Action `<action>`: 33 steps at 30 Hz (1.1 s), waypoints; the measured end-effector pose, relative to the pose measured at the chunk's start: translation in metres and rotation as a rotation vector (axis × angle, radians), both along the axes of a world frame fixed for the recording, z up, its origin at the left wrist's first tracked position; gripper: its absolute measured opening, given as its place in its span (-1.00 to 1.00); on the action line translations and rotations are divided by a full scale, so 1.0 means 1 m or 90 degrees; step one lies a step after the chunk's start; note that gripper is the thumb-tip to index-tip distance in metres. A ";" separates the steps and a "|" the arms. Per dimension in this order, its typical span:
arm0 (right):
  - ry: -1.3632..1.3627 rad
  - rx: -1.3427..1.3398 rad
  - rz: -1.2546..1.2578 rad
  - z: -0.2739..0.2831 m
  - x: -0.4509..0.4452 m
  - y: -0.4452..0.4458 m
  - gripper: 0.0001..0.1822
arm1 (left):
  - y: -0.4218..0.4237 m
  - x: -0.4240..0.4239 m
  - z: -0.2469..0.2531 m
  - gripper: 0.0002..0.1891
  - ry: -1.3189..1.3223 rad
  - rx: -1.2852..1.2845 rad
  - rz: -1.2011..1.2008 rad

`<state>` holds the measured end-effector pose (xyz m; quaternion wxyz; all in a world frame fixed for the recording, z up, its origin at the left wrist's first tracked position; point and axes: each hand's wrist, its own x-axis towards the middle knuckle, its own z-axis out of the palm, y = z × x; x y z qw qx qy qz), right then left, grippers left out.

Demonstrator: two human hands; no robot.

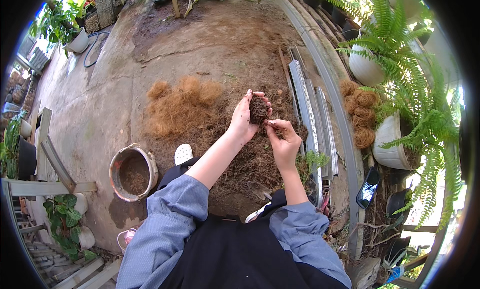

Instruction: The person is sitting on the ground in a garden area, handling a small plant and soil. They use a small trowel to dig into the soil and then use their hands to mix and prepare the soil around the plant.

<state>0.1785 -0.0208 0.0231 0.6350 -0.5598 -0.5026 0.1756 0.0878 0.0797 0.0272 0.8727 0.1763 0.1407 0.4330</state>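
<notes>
A clump of dark soil (258, 110) lies in the cupped palm of my left hand (245, 116), its fingers curled around the far side. My right hand (283, 137) is just below and to the right, thumb and fingertips pinched together at the clump's lower edge; a small dark bit seems to be between them. Beneath both hands spreads loose soil mixed with fibre (243, 158). Left of it rests a heap of brown coconut fibre (180, 111) with rounded tufts on top. A trowel (259, 190) lies in the soil near my right shoe.
A soil-stained bucket (134, 173) stands at the left. Metal profiles (305, 109) lie along the right side of the soil. Beyond a long rail are fibre balls (363, 116), a white pot (393, 143) with a fern, and a phone (368, 188). A wooden frame (52, 188) stands at far left.
</notes>
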 end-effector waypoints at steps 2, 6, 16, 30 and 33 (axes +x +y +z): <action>0.007 0.000 -0.008 0.002 -0.001 0.000 -0.85 | -0.001 0.000 0.001 -0.67 0.016 0.001 -0.012; -0.053 0.034 -0.044 0.008 -0.002 0.002 -0.76 | -0.004 -0.001 0.000 -0.67 0.039 0.016 -0.042; -0.055 -0.021 -0.130 0.004 0.002 0.003 -0.64 | -0.012 0.005 -0.001 -0.67 0.122 0.009 -0.062; -0.643 0.023 -0.115 0.009 -0.015 0.001 -0.60 | -0.004 0.003 -0.006 -0.67 0.065 -0.141 0.085; -0.651 -0.011 -0.105 0.009 -0.021 0.002 -0.62 | 0.000 0.001 -0.011 -0.72 0.145 -0.089 0.098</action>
